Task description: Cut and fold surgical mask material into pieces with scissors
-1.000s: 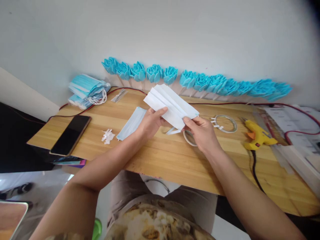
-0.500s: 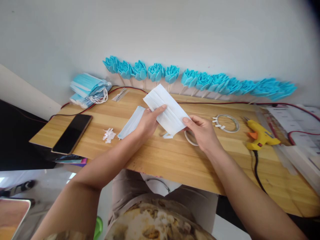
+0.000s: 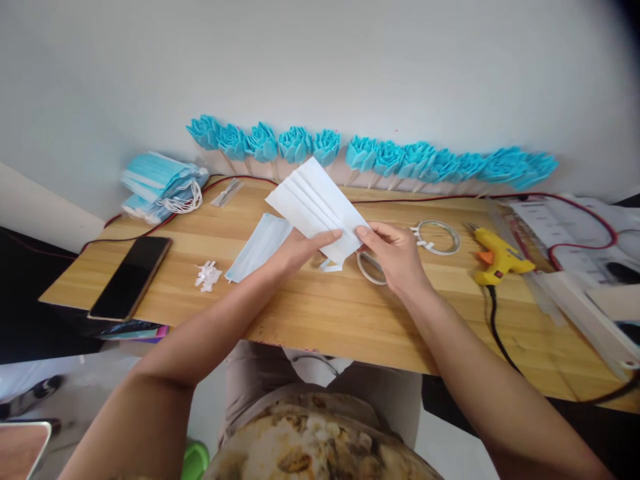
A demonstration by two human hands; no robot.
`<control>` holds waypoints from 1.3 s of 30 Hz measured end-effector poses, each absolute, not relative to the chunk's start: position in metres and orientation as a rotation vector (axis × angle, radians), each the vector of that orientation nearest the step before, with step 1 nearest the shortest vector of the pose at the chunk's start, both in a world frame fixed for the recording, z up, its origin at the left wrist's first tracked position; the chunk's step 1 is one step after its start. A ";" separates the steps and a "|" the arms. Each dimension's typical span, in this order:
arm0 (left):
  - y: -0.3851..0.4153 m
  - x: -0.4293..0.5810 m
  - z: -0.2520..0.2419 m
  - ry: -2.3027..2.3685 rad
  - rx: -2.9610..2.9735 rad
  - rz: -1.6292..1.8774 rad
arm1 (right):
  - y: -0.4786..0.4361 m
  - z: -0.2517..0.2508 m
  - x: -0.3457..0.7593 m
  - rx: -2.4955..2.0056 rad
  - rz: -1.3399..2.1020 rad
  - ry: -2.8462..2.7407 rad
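Note:
Both hands hold a white pleated face mask sheet (image 3: 316,206) a little above the wooden table (image 3: 320,307). My left hand (image 3: 300,248) pinches its near edge with thumb on top. At the sheet's near right corner my right hand (image 3: 393,257) pinches it. A second pale blue mask piece (image 3: 257,247) lies flat on the table just left of my left hand. A small white strip (image 3: 331,267) lies under the held sheet, and a tape ring (image 3: 369,268) sits partly hidden beneath my right hand.
Blue mask roses (image 3: 370,155) on sticks lean along the wall. A stack of blue masks (image 3: 160,185) sits back left, a black phone (image 3: 131,277) at left, white scraps (image 3: 207,275) near it. Another tape ring (image 3: 436,237) and a yellow glue gun (image 3: 496,256) with its cord lie right.
My hands have drawn closer together on the mask sheet, and the sheet has tilted up and shifted left. The view has swung slightly to the right.

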State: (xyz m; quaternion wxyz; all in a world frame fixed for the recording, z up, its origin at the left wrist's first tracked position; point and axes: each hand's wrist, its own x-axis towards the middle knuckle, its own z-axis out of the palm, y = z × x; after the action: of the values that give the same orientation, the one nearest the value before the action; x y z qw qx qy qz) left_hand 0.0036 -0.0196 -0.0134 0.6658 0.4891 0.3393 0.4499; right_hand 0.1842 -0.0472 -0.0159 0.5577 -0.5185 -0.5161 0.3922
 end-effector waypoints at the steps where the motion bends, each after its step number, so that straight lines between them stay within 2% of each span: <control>1: -0.020 0.004 -0.015 0.795 1.139 1.011 | -0.047 -0.016 0.184 -1.228 0.912 -1.226; 6: -0.020 0.003 -0.014 0.893 1.202 1.066 | -0.045 -0.017 0.187 -1.256 0.854 -1.244; 9: -0.017 0.002 -0.011 0.913 1.134 1.141 | -0.047 -0.009 0.198 -1.331 0.681 -1.384; 13: -0.009 0.000 -0.011 0.899 1.036 1.305 | -0.054 0.012 0.218 -1.792 0.166 -2.063; 16: -0.004 -0.002 -0.012 0.868 1.019 1.407 | -0.059 0.021 0.223 -2.117 -0.013 -2.336; 23: -0.005 -0.004 -0.006 0.954 1.103 1.387 | -0.057 0.010 0.208 -1.964 0.042 -2.439; 33: -0.007 -0.007 0.002 1.053 1.081 1.382 | -0.054 0.001 0.228 -1.629 0.322 -2.559; 39: -0.009 -0.009 0.004 1.093 1.141 1.378 | -0.051 0.002 0.223 -1.666 0.358 -2.385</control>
State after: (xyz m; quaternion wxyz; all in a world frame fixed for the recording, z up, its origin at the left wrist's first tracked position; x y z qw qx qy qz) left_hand -0.0092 -0.0090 0.0044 0.4991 0.4714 0.4517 0.5697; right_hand 0.2232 -0.0514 0.0025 0.1048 -0.5653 -0.8092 0.1214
